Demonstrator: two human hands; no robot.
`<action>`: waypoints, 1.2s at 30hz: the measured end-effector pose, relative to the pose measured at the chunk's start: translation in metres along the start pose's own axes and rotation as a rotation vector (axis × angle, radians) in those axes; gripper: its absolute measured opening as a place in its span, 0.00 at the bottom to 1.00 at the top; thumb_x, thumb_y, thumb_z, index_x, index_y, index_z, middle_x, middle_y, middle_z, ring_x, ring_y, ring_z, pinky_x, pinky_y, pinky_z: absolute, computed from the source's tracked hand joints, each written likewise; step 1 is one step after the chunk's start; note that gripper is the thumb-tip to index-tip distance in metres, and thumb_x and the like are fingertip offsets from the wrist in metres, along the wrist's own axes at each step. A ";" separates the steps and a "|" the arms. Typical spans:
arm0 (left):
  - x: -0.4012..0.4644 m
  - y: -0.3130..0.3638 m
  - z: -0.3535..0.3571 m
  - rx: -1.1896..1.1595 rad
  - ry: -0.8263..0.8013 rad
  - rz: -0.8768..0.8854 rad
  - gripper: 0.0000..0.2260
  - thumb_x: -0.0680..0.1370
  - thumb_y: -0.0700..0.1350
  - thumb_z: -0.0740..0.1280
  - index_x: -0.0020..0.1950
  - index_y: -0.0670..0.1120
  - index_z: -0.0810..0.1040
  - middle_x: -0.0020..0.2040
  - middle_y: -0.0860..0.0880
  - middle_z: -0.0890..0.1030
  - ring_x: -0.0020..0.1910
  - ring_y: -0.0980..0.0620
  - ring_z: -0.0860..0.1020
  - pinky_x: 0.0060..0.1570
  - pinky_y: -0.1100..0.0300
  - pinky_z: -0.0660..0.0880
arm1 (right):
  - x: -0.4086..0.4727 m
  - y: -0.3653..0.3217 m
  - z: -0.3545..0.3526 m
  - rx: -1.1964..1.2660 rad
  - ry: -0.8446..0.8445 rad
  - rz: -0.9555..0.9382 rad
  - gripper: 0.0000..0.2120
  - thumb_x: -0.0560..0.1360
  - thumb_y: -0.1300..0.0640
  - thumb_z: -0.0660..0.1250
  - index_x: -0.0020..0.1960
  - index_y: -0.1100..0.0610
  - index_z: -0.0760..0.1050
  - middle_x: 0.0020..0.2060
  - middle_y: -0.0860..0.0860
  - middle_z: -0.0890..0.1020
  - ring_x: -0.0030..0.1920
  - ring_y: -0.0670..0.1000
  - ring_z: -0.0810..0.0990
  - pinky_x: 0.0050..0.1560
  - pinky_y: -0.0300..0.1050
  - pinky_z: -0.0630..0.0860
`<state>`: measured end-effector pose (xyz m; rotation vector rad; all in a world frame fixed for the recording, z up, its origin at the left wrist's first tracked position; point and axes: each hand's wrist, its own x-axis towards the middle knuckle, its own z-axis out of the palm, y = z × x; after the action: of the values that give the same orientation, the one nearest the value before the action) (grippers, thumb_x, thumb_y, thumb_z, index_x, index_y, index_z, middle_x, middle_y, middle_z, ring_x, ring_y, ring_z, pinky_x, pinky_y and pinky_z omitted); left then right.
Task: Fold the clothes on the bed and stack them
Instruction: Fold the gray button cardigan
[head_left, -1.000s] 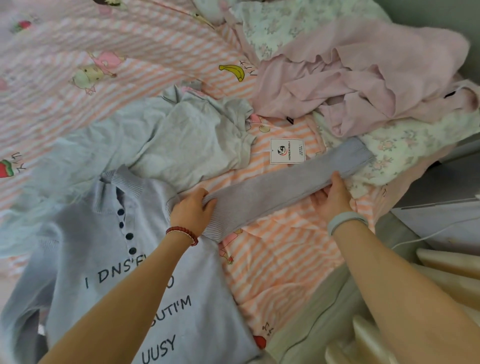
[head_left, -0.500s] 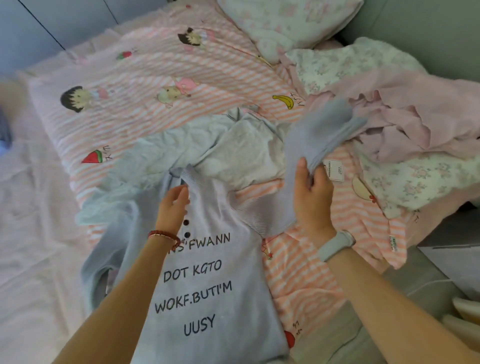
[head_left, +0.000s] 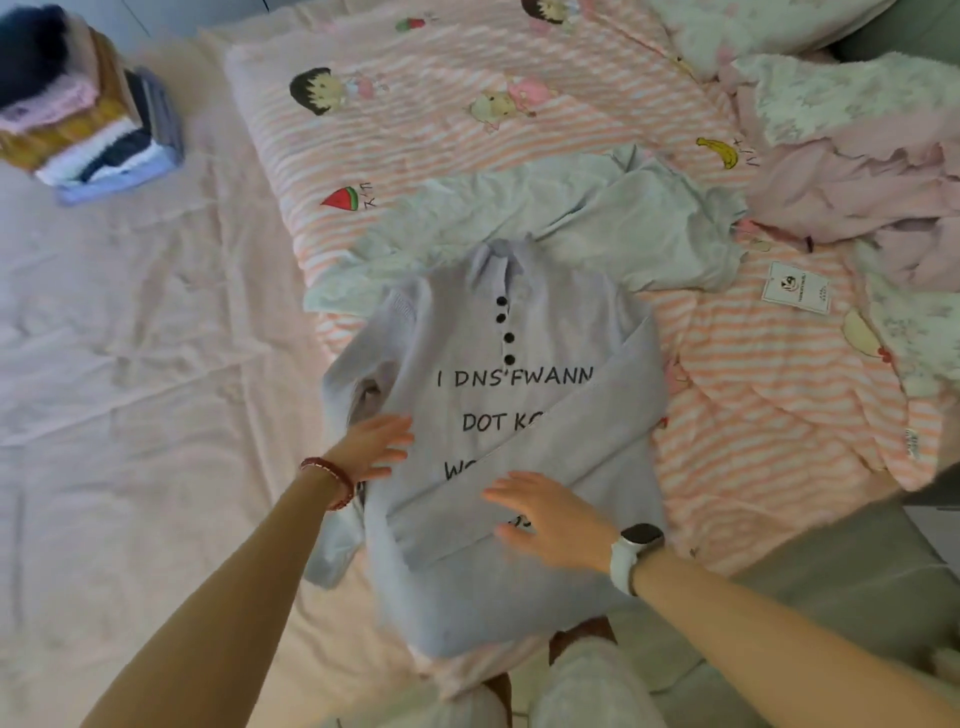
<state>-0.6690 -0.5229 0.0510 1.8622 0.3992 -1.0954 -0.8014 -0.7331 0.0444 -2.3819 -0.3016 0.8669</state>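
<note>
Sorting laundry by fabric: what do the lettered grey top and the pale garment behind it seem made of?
The grey top looks like a soft matte knit, perhaps cotton blend: ribbed collar, thick folds, dark buttons. The pale garment looks like thinner, smooth jersey: it lies flatter with fine creases. Blur leaves both uncertain.

At your 12 o'clock lies a pale lilac knitted sweater (head_left: 498, 415): matt, fine-ribbed cloth with glossy dark buttons (head_left: 505, 338). Under it, the pink-striped quilted cotton cover (head_left: 779, 405) looks soft. At 2 o'clock, note a white paper tag (head_left: 795, 287).
</note>
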 end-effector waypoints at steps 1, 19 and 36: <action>0.000 -0.006 0.008 0.070 0.017 0.050 0.13 0.80 0.49 0.60 0.62 0.46 0.72 0.54 0.47 0.77 0.51 0.49 0.75 0.53 0.57 0.70 | 0.001 0.003 0.000 0.014 0.043 0.051 0.23 0.81 0.49 0.54 0.75 0.52 0.57 0.74 0.49 0.59 0.75 0.50 0.52 0.73 0.46 0.49; 0.007 -0.077 0.070 0.549 0.549 0.308 0.09 0.80 0.46 0.58 0.45 0.42 0.72 0.40 0.46 0.75 0.37 0.43 0.74 0.36 0.56 0.65 | 0.024 0.112 -0.055 -0.012 0.659 0.592 0.24 0.80 0.58 0.54 0.74 0.64 0.54 0.74 0.62 0.56 0.74 0.60 0.54 0.73 0.55 0.54; 0.029 -0.054 0.026 0.373 0.935 0.441 0.30 0.69 0.60 0.59 0.67 0.45 0.68 0.69 0.41 0.67 0.66 0.45 0.63 0.63 0.48 0.59 | 0.073 0.091 -0.061 -0.186 0.657 0.518 0.23 0.74 0.61 0.62 0.69 0.60 0.65 0.66 0.62 0.67 0.67 0.64 0.65 0.69 0.65 0.57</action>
<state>-0.7011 -0.5204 -0.0072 2.5681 0.2772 0.0628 -0.7045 -0.8052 -0.0094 -2.8063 0.5347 0.2132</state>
